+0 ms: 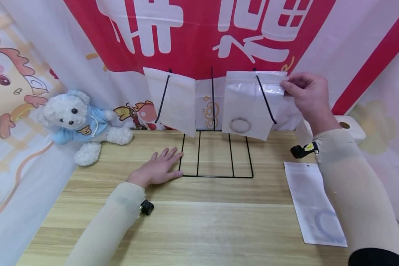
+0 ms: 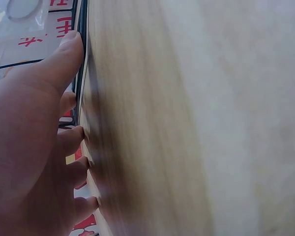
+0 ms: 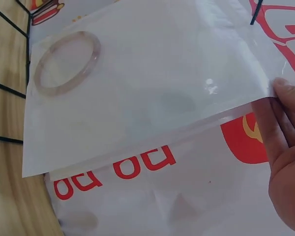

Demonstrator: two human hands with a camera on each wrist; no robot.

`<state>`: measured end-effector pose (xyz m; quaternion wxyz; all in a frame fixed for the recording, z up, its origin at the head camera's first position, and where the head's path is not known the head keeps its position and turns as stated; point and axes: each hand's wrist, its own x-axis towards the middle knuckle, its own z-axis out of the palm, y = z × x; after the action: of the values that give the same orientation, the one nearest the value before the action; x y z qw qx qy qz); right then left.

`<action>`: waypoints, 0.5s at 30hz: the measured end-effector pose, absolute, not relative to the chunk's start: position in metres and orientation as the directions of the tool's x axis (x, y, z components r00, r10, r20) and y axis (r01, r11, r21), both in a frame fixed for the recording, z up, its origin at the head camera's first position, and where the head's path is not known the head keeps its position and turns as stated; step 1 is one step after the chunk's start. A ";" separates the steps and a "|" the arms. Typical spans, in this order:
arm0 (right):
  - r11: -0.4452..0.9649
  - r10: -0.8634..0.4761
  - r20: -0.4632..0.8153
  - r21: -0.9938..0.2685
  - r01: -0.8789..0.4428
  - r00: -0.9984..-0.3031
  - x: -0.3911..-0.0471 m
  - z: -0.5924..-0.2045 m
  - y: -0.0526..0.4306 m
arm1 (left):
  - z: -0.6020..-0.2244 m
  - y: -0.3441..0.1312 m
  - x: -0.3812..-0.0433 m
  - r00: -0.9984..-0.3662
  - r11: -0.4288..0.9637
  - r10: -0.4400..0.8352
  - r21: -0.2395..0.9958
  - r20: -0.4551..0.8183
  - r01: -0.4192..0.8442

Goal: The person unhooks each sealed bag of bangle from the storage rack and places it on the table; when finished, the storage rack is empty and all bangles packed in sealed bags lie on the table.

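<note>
My right hand [image 1: 307, 92] pinches the upper right corner of a white zip bag [image 1: 244, 99] between thumb and fingers. Through its clear front a ring-shaped bangle [image 3: 67, 63] shows low in the bag. That bag hangs on the right prong of a black wire display rack [image 1: 216, 176], with the prong sticking out in front of it. My left hand [image 1: 159, 166] rests with spread fingers on the table at the left side of the rack's base, thumb at its front corner. A second white bag [image 1: 176, 101] hangs tilted on the left prong.
Another zip bag with a ring shape inside [image 1: 310, 199] lies on the wooden table [image 1: 199, 229] beneath my right forearm. At the back left sits a white teddy bear [image 1: 83, 120] in a blue hoodie. A white box [image 1: 350, 127] stands behind my right wrist; a printed cloth [image 1: 193, 40] hangs behind.
</note>
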<state>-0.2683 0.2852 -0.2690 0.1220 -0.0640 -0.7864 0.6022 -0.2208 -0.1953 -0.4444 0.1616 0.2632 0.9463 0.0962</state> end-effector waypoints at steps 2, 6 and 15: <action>0.270 0.254 0.122 -0.961 -0.051 -0.959 -0.268 -0.270 0.285 | -0.444 -0.195 -0.221 -0.810 0.843 0.528 0.268 -0.256 0.466; 0.270 0.264 0.135 -0.961 -0.061 -0.955 -0.267 -0.271 0.284 | -0.445 -0.195 -0.221 -0.809 0.842 0.530 0.267 -0.255 0.468; 0.231 0.264 0.125 -0.971 -0.063 -0.956 -0.263 -0.270 0.286 | -0.445 -0.195 -0.221 -0.809 0.843 0.529 0.263 -0.256 0.469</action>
<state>-0.2631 0.2860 -0.2705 0.1329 -0.0650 -0.7732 0.6167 -0.2214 -0.1945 -0.4454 0.1617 0.2637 0.9463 0.0940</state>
